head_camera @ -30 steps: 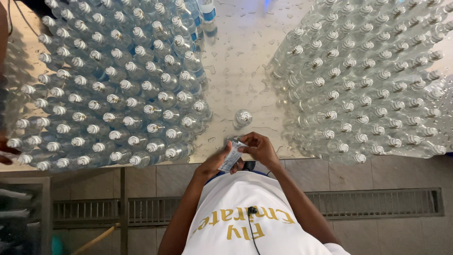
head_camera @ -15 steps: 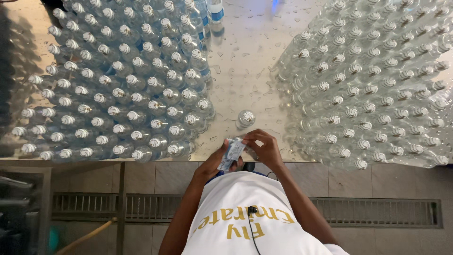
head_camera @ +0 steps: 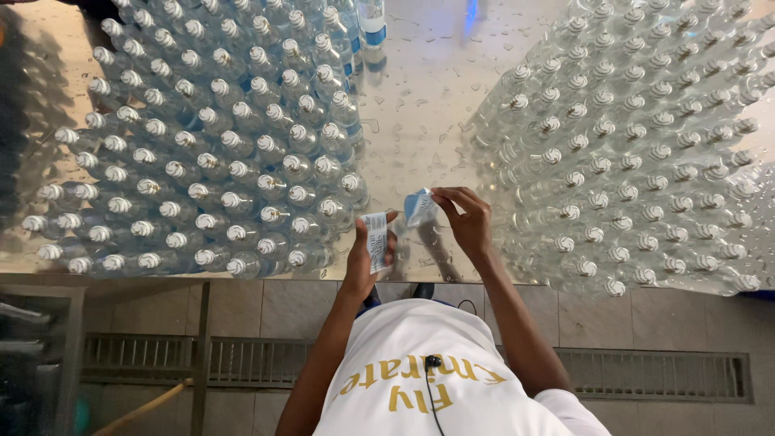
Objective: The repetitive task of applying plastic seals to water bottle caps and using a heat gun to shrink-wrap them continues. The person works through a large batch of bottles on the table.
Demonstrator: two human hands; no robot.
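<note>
1. A wet, shiny metal table (head_camera: 420,89) carries two crowds of clear plastic bottles with white caps (head_camera: 210,153).
2. The left hand (head_camera: 367,258) pinches a white printed label strip (head_camera: 376,241) near the table's front edge.
3. The right hand (head_camera: 464,216) grips a small blue-and-white label (head_camera: 418,207) just beside it.

White short-sleeved shirt (head_camera: 436,387), gold lettering, black cable (head_camera: 433,396).

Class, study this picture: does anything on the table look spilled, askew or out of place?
Yes. Water droplets speckle the bare metal table between the two bottle blocks, so it looks wet. One labelled bottle stands alone at the far edge, apart from both blocks.
</note>
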